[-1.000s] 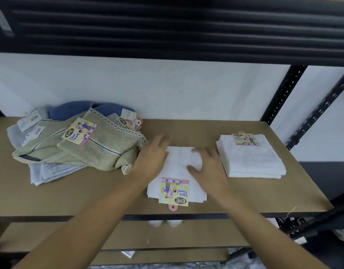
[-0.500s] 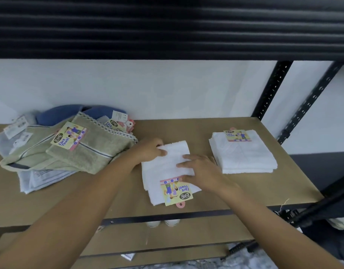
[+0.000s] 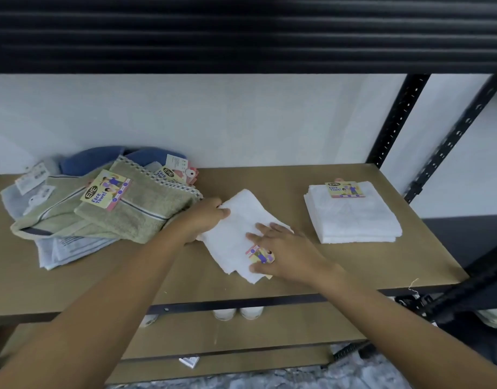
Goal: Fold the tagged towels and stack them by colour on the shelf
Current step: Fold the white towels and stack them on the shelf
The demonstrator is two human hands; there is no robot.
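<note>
The white towel point(image 3: 236, 228) I'm working on lies near the middle of the brown shelf point(image 3: 354, 276), folded into a rough oblong that sits askew, its near corner showing several loose layers. It is plain white with a soft pile. My left hand point(image 3: 205, 220) has its fingers point(image 3: 223, 212) curled round the towel's far left edge, gripping it. My right hand point(image 3: 283, 248) lies on the near right part with its fingers point(image 3: 265, 228) straight and spread, pressing the cloth flat. A small coloured tag point(image 3: 260, 255) peeks out beside the right thumb, but I can't read it because the hand covers most of it. To the right, well apart from this towel, a neat stack of white towels point(image 3: 354, 220) rests with a yellow card point(image 3: 344, 189) on its far edge reading "ENE Face Towel". To the left, a loose heap touches my left wrist. On top is a green towel point(image 3: 146, 217) with a dark stripe and a checked border, and its yellow label point(image 3: 105, 189) gives the same "ENE Face Towel" wording. Behind it a blue towel point(image 3: 101, 158) bunches against the wall, and a pale grey towel point(image 3: 65, 248) sticks out underneath. A further label point(image 3: 171, 174) at the back shows "ENE" only.
</note>
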